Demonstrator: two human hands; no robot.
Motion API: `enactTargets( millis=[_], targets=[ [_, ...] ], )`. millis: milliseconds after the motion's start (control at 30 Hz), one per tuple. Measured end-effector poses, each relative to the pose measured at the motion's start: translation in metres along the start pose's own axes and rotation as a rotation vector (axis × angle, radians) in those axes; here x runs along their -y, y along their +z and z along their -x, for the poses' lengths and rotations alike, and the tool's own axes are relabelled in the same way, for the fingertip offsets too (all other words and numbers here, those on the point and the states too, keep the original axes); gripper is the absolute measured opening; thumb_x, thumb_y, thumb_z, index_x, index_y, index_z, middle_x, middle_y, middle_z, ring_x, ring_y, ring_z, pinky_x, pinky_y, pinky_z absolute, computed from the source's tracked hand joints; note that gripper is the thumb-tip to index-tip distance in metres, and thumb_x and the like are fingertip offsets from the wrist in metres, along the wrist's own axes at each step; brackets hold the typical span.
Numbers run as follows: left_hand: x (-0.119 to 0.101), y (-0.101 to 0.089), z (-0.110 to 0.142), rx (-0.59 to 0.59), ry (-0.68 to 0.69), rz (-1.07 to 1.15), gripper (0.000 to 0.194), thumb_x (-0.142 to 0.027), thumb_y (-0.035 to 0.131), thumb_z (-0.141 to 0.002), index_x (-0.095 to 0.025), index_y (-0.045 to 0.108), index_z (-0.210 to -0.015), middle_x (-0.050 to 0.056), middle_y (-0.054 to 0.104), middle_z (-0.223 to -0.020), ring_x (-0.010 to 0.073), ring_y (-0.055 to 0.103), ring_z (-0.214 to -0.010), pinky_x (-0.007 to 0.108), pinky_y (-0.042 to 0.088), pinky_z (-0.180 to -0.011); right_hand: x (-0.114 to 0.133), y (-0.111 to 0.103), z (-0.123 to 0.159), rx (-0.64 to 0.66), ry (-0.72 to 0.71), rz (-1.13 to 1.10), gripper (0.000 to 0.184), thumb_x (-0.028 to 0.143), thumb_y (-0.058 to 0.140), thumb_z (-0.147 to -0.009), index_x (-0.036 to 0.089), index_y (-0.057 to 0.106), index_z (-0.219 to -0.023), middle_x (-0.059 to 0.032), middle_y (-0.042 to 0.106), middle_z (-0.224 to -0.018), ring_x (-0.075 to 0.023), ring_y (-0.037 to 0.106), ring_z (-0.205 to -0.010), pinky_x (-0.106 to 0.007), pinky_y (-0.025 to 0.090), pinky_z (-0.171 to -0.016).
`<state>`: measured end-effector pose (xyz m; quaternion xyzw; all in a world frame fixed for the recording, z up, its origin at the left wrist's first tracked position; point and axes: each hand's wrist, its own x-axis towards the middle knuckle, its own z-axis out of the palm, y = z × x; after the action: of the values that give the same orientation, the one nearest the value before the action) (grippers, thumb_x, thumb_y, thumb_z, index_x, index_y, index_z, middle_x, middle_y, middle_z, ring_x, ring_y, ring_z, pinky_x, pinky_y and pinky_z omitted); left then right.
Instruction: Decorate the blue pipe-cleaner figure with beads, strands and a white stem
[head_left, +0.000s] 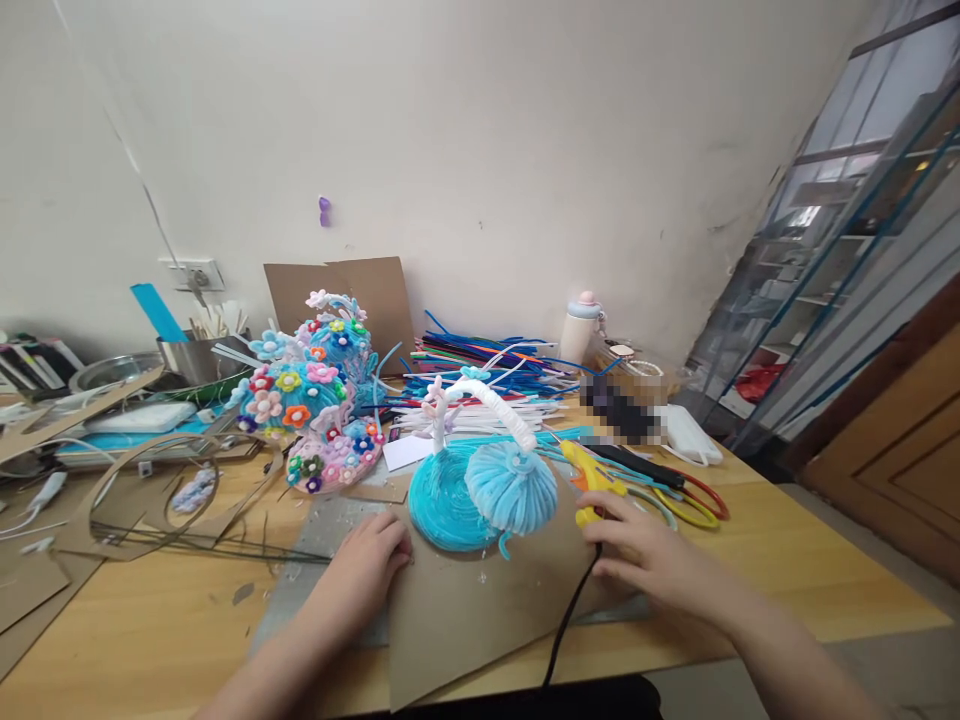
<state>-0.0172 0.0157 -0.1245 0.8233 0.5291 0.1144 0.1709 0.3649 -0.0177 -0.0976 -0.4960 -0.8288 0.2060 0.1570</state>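
My left hand (pixel 365 562) rests with fingers curled on the edge of a brown cardboard sheet (pixel 480 610) lying on the wooden table (pixel 787 560). On that sheet stands a turquoise pipe-cleaner craft (pixel 480 485), a flat coiled disc with a fluffy dome and a white arched handle. My right hand (pixel 646 553) lies at the sheet's right side, fingers bent around the handle of a yellow glue gun (pixel 591 478), whose black cord (pixel 570 615) runs toward me.
Flower-covered pipe-cleaner pieces (pixel 311 400) stand left of centre. A heap of loose pipe cleaners (pixel 487 380) lies behind. Cardboard cut-outs (pixel 135 500) cover the left. Red and yellow scissors (pixel 686 500), a small bottle (pixel 581 325) and a white object (pixel 690 435) sit at the right.
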Motion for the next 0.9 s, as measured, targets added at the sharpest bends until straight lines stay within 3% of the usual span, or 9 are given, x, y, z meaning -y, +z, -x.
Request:
enactTargets(
  millis=[133,267,500,667,767,900],
  targets=[
    [0.002,0.000,0.000,-0.015,0.021,-0.048,0.020,-0.017,0.042,-0.091,-0.019,0.059,-0.079,0.006,0.062,-0.092,0.0243,0.056,-0.091,0.036,0.041,-0.079,-0.013,-0.023,-0.017,0.024,-0.018,0.005,0.018,0.041,0.063,-0.086,0.024,0.069,-0.091,-0.0101,0.054,-0.134,-0.0291,0.055,-0.123,-0.047,0.042,-0.104],
    [0.015,-0.006,-0.005,-0.139,-0.091,-0.141,0.018,-0.015,0.044,-0.088,-0.019,0.060,-0.081,0.008,0.062,-0.093,0.0255,0.057,-0.088,0.037,0.042,-0.079,-0.019,-0.034,-0.019,0.038,0.003,-0.005,0.021,0.044,0.066,-0.083,0.024,0.068,-0.089,-0.0092,0.054,-0.136,-0.0305,0.053,-0.126,-0.047,0.042,-0.104],
    [0.042,-0.019,-0.018,-0.260,-0.199,-0.173,0.018,-0.013,0.042,-0.088,-0.017,0.059,-0.083,0.014,0.063,-0.102,0.0296,0.056,-0.102,0.042,0.042,-0.089,-0.004,-0.005,-0.014,0.133,0.001,-0.068,0.017,0.038,0.068,-0.082,0.024,0.070,-0.090,-0.0097,0.054,-0.138,-0.0288,0.053,-0.127,-0.046,0.041,-0.104],
    [0.046,-0.016,-0.020,-0.287,-0.203,-0.123,0.018,-0.018,0.041,-0.089,-0.017,0.058,-0.083,0.012,0.065,-0.092,0.0280,0.060,-0.092,0.040,0.046,-0.083,-0.002,0.008,-0.007,0.128,0.031,-0.018,0.019,0.040,0.069,-0.081,0.025,0.072,-0.092,-0.0094,0.050,-0.144,-0.0309,0.049,-0.131,-0.047,0.039,-0.107],
    [0.038,-0.018,-0.018,-0.329,-0.192,-0.088,0.019,-0.021,0.042,-0.090,-0.016,0.056,-0.101,0.011,0.065,-0.094,0.0271,0.061,-0.092,0.040,0.048,-0.082,-0.001,0.002,-0.004,0.007,-0.033,0.005,0.020,0.041,0.065,-0.085,0.027,0.073,-0.097,-0.0086,0.055,-0.141,-0.0301,0.054,-0.126,-0.046,0.045,-0.102],
    [0.005,-0.034,-0.026,-0.489,-0.054,0.039,0.030,-0.025,0.046,-0.089,-0.018,0.050,-0.118,0.010,0.062,-0.104,0.0249,0.060,-0.092,0.041,0.049,-0.084,0.011,-0.014,-0.015,-0.463,-0.205,-0.062,0.012,0.029,0.059,-0.091,0.025,0.069,-0.091,-0.0065,0.071,-0.103,-0.0227,0.067,-0.099,-0.035,0.053,-0.086]
  ],
)
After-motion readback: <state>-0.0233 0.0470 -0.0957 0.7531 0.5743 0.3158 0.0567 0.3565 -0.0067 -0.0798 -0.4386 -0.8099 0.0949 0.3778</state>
